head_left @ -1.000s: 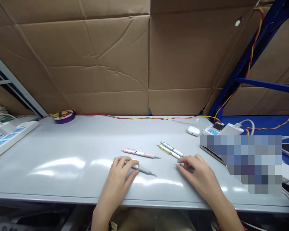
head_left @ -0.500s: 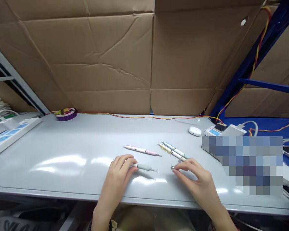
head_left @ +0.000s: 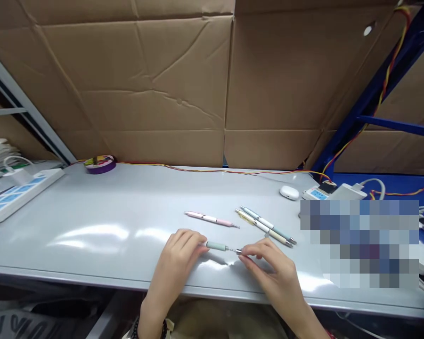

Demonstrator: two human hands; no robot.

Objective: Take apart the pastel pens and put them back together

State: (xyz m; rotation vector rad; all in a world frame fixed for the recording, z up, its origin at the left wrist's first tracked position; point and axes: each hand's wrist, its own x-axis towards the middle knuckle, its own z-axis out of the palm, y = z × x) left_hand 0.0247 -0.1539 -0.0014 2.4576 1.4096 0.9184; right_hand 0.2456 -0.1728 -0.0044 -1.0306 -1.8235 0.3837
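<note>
My left hand (head_left: 178, 261) is closed round a pale green and white mechanical pencil (head_left: 217, 246), whose bare thin front end points right. Between thumb and fingertips, my right hand (head_left: 275, 268) pinches a small silver pencil tip (head_left: 239, 252). That tip is right at the front end of the green pencil; whether the two touch I cannot tell. Farther back lies a pink and white mechanical pencil (head_left: 212, 219), its thin front end also exposed. Behind my right hand, a yellow pencil (head_left: 262, 227) and a blue pencil (head_left: 268, 223) lie side by side, both with silver tips.
A white rounded case (head_left: 289, 192) sits toward the back right of the grey table (head_left: 92, 268). Purple tape roll (head_left: 101, 165) and a white power strip (head_left: 24, 195) are at the left. Twisted wires (head_left: 198, 168) run along the cardboard wall (head_left: 155, 113). A blurred-out patch covers the right side.
My right hand has moved left, bringing the silver tip up to the green pencil's front end. The fronts of the yellow and blue pencils have come into sight. The view has shifted slightly.
</note>
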